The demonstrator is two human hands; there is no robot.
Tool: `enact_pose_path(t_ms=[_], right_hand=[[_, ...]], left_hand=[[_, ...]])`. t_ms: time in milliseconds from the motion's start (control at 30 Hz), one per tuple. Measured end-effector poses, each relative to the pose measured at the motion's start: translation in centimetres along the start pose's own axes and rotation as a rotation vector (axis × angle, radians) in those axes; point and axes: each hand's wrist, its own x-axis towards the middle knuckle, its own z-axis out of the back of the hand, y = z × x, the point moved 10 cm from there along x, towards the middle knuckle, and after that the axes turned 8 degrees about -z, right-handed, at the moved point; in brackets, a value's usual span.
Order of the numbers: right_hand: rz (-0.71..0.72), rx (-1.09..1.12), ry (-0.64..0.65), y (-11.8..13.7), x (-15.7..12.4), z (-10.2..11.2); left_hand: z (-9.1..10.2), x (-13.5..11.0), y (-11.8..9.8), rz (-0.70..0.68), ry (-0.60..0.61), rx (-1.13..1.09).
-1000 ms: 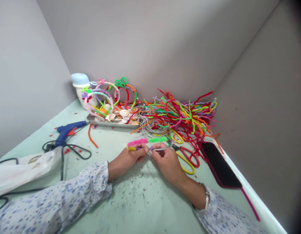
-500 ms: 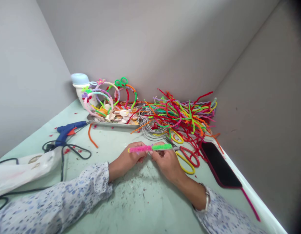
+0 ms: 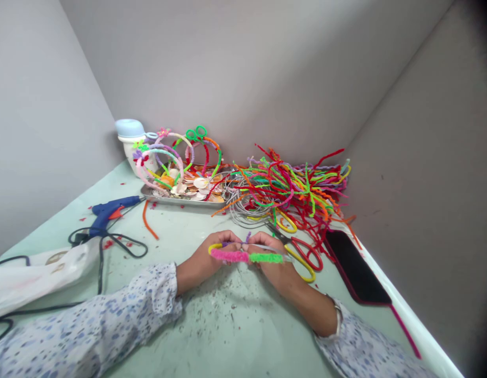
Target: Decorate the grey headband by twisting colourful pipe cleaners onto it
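Note:
My left hand (image 3: pixel 209 257) and my right hand (image 3: pixel 271 258) meet at the middle of the pale green table top (image 3: pixel 227 325). Together they grip a thin band wrapped in fuzzy pink and green pipe cleaner (image 3: pixel 243 256). A yellow pipe cleaner end (image 3: pixel 214 247) curves out past my left fingers, and a bare grey tip of the band (image 3: pixel 285 257) sticks out past my right hand. Just right of my right hand lie red-and-yellow-handled scissors (image 3: pixel 302 253).
Behind my hands stand a heap of multicoloured pipe cleaners (image 3: pixel 294 191) and a metal tray of shells (image 3: pixel 180 197) with finished looped headbands (image 3: pixel 168 157). A blue glue gun (image 3: pixel 107 214) and its cable lie left, a black phone (image 3: pixel 355 268) right. Grey walls enclose the table.
The pink and green band has dropped from above my fingers to lie lower across both hands, and it has shifted slightly right. My hands have drawn closer together.

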Motion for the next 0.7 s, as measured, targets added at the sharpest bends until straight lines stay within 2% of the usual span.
enact_pose_path(t_ms=[367,700], right_hand=[[0.017,-0.036,-0.004,0.77,-0.28,-0.22],[-0.046,-0.076,-0.024,-0.07,0.17,-0.14]], left_hand=[[0.26,-0.03,0.15,0.002,-0.012,0.053],[0.16,-0.09,-0.34,-0.040,0.011,0.175]])
